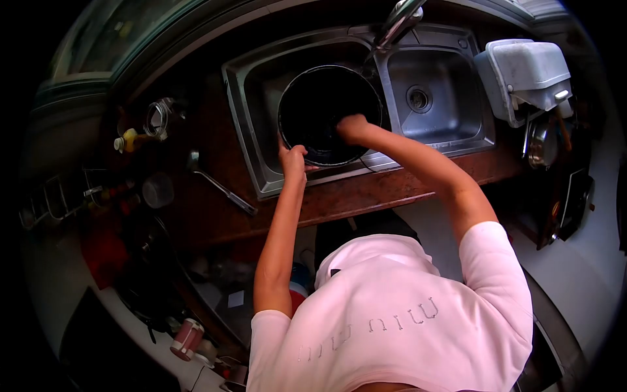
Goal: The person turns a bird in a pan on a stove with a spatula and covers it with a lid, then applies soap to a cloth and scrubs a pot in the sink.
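Observation:
A large dark round bucket (307, 85), with what looks like a thin wire handle at its lower right, sits tilted in the left basin of the steel sink (256, 171). My left hand (292, 159) grips its near left rim, with the thumb at the edge and the fingers along the outside. Inside the opening is my right hand (353, 129), curled closed near the inner wall. Its fingertips are out of sight, and whatever they hold is lost in the dark interior.
Above the sink rises a faucet (400, 23). A ladle-like utensil (222, 186), a clear plastic cup (158, 190) and a glass jar (157, 119) are on the left counter. A whitish plastic container (528, 68) and a metal pot (543, 145) stand at right.

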Motion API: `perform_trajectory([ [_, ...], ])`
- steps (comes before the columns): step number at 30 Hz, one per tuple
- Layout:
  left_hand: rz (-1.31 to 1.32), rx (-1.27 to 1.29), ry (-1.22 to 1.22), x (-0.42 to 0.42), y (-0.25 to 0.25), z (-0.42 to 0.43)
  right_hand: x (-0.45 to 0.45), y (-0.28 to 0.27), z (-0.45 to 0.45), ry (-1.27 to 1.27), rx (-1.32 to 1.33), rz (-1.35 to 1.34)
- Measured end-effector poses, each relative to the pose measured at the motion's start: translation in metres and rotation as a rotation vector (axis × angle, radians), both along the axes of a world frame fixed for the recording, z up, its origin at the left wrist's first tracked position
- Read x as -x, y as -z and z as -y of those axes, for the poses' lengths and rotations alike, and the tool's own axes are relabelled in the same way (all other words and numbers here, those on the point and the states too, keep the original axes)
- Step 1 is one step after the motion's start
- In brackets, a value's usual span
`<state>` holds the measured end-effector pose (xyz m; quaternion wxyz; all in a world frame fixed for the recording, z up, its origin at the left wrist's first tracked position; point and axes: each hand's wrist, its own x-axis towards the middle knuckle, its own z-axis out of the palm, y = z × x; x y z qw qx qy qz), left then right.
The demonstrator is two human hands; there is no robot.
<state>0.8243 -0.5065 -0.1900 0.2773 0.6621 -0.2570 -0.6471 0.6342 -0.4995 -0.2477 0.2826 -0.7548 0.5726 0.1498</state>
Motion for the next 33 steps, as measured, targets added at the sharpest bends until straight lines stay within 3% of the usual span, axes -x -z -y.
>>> perform_trajectory([
  [3,-0.147,-0.152,-0.015,-0.020,0.025,0.007,-0.012,-0.093,-0.012,0.055,-0.161,0.126],
  [4,-0.201,-0.215,-0.004,-0.025,0.031,0.007,-0.013,-0.104,-0.019,-0.104,-0.072,0.089],
  [5,-0.209,-0.288,-0.001,-0.027,0.038,0.009,-0.013,-0.110,-0.023,-0.263,0.022,0.055],
  [7,-0.221,-0.434,0.014,-0.032,0.054,0.014,-0.023,-0.091,-0.037,-0.257,0.201,-0.005],
  [9,-0.201,-0.421,0.156,-0.040,0.064,0.022,-0.024,-0.092,-0.035,-0.203,0.281,0.010],
  [13,-0.074,-0.354,0.372,-0.052,-0.009,0.041,-0.007,-0.126,-0.012,-0.029,0.227,0.292],
  [16,-0.183,-0.104,0.245,-0.067,-0.048,0.045,0.017,-0.131,0.005,0.386,-0.010,0.524],
  [17,-0.202,-0.005,0.200,-0.073,-0.047,0.044,0.024,-0.115,0.005,0.599,-0.050,0.876],
  [19,-0.227,0.096,0.122,-0.075,-0.044,0.038,0.041,-0.105,0.004,1.069,-0.232,1.233],
  [21,-0.230,0.102,0.058,-0.078,-0.041,0.033,0.052,-0.115,-0.004,1.199,-0.260,1.455],
  [26,-0.160,0.151,0.028,-0.058,-0.041,0.017,0.058,-0.097,-0.023,1.360,-0.335,1.704],
  [29,-0.050,0.231,0.050,-0.044,-0.048,0.017,0.053,-0.115,-0.026,1.253,-0.209,1.690],
  [33,0.265,0.566,0.149,-0.019,-0.051,0.021,0.035,-0.122,-0.022,0.829,-0.062,1.343],
])
